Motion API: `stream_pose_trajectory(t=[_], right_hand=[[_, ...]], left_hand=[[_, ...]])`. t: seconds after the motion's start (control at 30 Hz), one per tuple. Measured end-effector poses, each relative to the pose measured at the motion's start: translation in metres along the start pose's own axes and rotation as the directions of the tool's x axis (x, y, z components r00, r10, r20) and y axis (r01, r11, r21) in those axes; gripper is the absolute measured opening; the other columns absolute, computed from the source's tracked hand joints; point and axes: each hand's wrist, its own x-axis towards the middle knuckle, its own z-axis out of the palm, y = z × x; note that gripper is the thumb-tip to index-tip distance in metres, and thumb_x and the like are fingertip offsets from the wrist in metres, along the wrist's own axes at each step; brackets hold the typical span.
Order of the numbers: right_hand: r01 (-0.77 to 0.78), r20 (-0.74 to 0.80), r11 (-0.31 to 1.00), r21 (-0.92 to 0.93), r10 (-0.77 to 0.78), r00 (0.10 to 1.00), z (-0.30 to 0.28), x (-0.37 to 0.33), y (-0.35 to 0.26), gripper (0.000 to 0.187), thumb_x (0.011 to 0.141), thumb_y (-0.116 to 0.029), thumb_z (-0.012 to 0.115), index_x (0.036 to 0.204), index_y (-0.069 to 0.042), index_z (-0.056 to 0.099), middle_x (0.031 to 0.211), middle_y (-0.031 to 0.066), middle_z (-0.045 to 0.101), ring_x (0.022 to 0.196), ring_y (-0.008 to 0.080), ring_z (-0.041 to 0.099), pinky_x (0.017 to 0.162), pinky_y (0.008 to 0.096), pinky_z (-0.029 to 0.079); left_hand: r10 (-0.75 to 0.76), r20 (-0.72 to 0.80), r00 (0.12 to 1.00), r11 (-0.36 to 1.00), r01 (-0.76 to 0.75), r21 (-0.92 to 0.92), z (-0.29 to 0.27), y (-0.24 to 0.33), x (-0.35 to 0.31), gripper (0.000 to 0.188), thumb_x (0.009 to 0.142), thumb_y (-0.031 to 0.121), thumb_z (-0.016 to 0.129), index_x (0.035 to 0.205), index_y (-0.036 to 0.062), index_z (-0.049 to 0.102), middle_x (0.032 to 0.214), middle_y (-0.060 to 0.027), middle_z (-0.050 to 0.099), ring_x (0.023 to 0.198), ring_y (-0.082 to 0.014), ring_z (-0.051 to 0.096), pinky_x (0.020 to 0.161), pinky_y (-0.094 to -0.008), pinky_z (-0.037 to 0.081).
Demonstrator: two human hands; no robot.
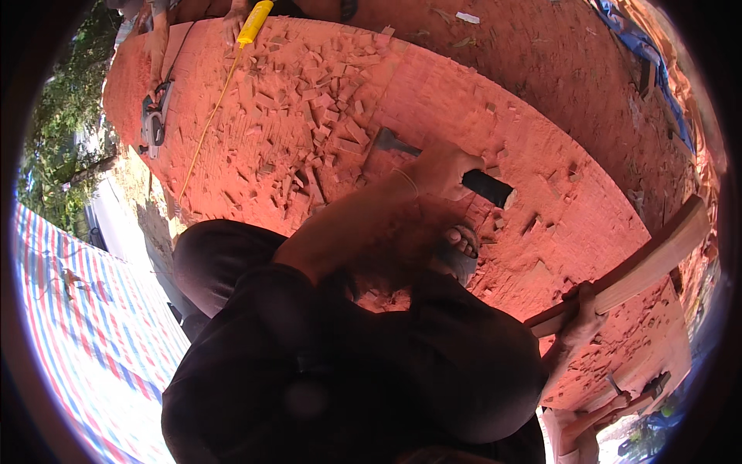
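Evidently, chipping is well under way

Our right hand (583,319) grips a wooden bar (657,251); our left hand (448,170) closes around a black-handled chisel (488,189) over the red slab (572,193). Beyond, loose chips (353,130) suggest much cutting done; what remains, we cannot tell. Farthest, a co-worker's hand (160,91) holds a power tool (153,127).

Dark flat-bladed metal tool with black-wrapped handle (487,188): held in left hand (448,172), blade toward upper left, over reddish, chip-strewn wooden slab (568,205). Long brown wooden bar (653,255): slanting up rightward, right hand (583,315) around lower part.
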Motion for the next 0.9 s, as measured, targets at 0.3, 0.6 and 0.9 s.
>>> stream_pose_trajectory(t=[0.3, 0.6, 0.9], right_hand=[[-0.003, -0.124, 0.988, 0.152, 0.022, 0.992, 0.109, -0.04, -0.033, 0.024, 0.084, -0.021, 0.07, 0.097, -0.003, 0.061, 0.082, 0.0051, 0.056, 0.081, 0.0158, 0.056, 0.081, 0.0372, 0.047], [0.037, 0.041, 0.999, 0.03, -0.039, 0.998, 0.028, -0.046, 0.001, 0.014, 0.084, -0.012, 0.067, 0.089, 0.0, 0.063, 0.067, 0.0066, 0.059, 0.061, 0.0147, 0.056, 0.06, 0.0298, 0.047], [-0.317, 0.09, 0.912, -0.259, 0.35, 0.932, 0.143, -0.069, 0.026, 0.021, 0.071, -0.008, 0.07, 0.088, -0.002, 0.059, 0.07, 0.0043, 0.06, 0.066, 0.0136, 0.055, 0.06, 0.0327, 0.045]], left_hand=[[0.013, 0.05, 0.999, 0.991, -0.019, 0.13, 0.001, -0.003, 0.006, 0.022, 0.066, 0.024, 0.075, 0.084, 0.0164, 0.068, 0.071, -0.0102, 0.067, 0.069, -0.0341, 0.069, 0.062, -0.0488, 0.049], [0.024, 0.033, 0.999, 0.99, -0.028, 0.135, -0.001, 0.005, 0.004, 0.023, 0.067, 0.025, 0.074, 0.089, 0.017, 0.07, 0.074, -0.0101, 0.069, 0.074, -0.0341, 0.07, 0.067, -0.0488, 0.053], [0.111, 0.083, 0.99, 0.98, -0.123, 0.157, 0.011, -0.012, -0.008, 0.021, 0.069, 0.029, 0.073, 0.084, 0.0151, 0.068, 0.072, -0.0127, 0.069, 0.075, -0.0356, 0.07, 0.067, -0.0482, 0.054]])
